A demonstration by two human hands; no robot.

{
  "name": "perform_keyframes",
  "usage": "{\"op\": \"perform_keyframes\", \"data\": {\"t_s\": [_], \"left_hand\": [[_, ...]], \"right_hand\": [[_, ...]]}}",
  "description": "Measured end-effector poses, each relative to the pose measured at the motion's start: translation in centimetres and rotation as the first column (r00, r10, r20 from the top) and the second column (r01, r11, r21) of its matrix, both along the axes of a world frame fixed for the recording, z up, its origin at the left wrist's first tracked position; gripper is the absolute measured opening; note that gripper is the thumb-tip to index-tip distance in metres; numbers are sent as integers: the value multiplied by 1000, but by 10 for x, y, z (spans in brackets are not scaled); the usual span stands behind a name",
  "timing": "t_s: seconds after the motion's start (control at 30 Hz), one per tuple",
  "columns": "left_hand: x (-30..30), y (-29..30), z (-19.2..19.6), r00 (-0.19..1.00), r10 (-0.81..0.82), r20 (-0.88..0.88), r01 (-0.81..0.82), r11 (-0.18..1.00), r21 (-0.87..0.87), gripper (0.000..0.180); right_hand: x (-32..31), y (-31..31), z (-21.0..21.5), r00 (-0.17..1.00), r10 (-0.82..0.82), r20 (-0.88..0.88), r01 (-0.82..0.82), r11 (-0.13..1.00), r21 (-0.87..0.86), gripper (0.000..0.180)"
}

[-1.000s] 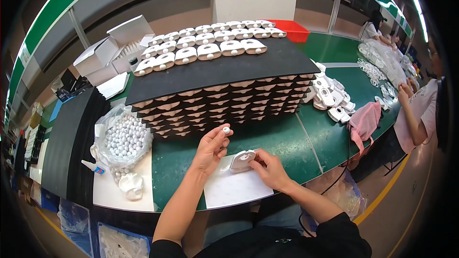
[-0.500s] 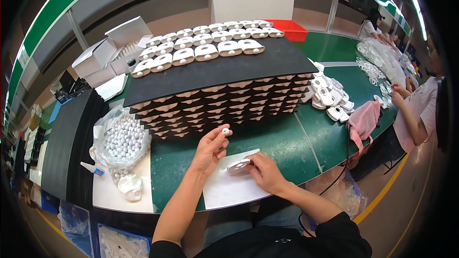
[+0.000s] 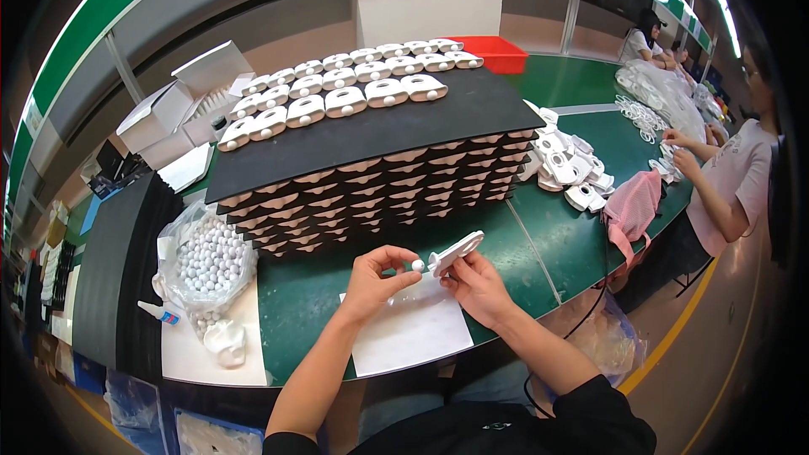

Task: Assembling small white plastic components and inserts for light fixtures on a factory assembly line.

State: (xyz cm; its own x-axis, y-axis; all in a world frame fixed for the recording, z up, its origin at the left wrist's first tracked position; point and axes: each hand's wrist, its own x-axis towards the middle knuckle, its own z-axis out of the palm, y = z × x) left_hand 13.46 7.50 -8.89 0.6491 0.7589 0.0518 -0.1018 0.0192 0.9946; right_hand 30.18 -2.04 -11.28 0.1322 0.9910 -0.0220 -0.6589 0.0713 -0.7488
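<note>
My left hand (image 3: 381,283) pinches a small white ball (image 3: 418,265) between thumb and fingertips. Beside it, my right hand (image 3: 479,293) grips a flat white plastic piece (image 3: 459,253) with an opening in it, tilted upward. The piece's lower end points at the ball; whether the two touch I cannot make out. Below both hands lies a white sheet of paper (image 3: 413,337) on the green table (image 3: 295,320). A clear bag of white balls (image 3: 206,257) rests to the left of my left hand.
Ahead stands a stack of black boards (image 3: 354,139) with rows of white pieces between and on top. To its right are a pile of white pieces (image 3: 569,164) and a pink mesh bag (image 3: 632,206). A glue bottle (image 3: 158,313) lies left. A co-worker (image 3: 725,173) sits at right.
My left hand has lowered and moved right with the ball. My right hand has raised the white piece off the paper and tilted it, so the two are now close together.
</note>
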Motion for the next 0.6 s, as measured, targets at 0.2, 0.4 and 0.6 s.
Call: {"op": "perform_keyframes", "data": {"t_s": [0.2, 0.4, 0.6], "left_hand": [[0, -1, -3, 999, -16, -52, 18, 999, 39, 22], [0, -2, 2, 998, -21, -66, 26, 997, 68, 20], [-1, -3, 0, 996, -76, -55, 84, 983, 162, 22]], "right_hand": [[0, 0, 0, 1000, -3, 0, 3, 1000, -28, 16], [-2, 0, 3, 999, -22, 33, 24, 999, -33, 16], [-5, -2, 5, 988, 21, 150, -20, 1000, -8, 17]]}}
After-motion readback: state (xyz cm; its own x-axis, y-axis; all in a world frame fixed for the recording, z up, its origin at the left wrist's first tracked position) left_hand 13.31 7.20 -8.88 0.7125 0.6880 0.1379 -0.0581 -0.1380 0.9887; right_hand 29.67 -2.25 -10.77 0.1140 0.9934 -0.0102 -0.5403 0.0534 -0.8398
